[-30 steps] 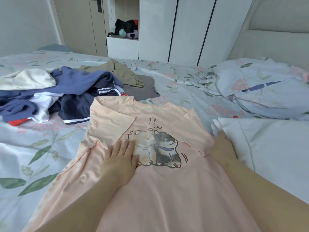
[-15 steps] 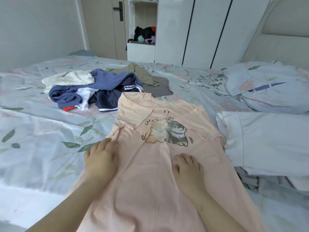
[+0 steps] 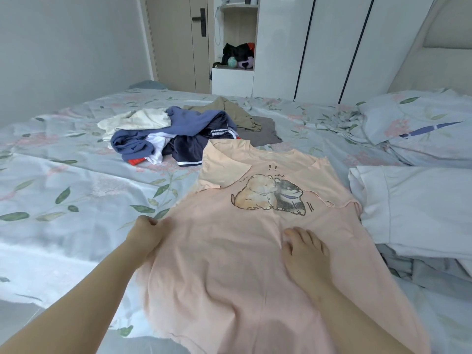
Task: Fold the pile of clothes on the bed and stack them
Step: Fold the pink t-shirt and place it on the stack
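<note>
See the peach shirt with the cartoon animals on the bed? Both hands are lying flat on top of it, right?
Not quite. Only the right hand lies flat on the peach shirt. The left hand is not flat: its fingers are curled and grip the shirt's side edge. The head view shows it.

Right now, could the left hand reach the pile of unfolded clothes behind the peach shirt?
Probably yes. The left hand grips the edge of the peach shirt, and only bedsheet lies between it and the pile; it must let go first.
</note>
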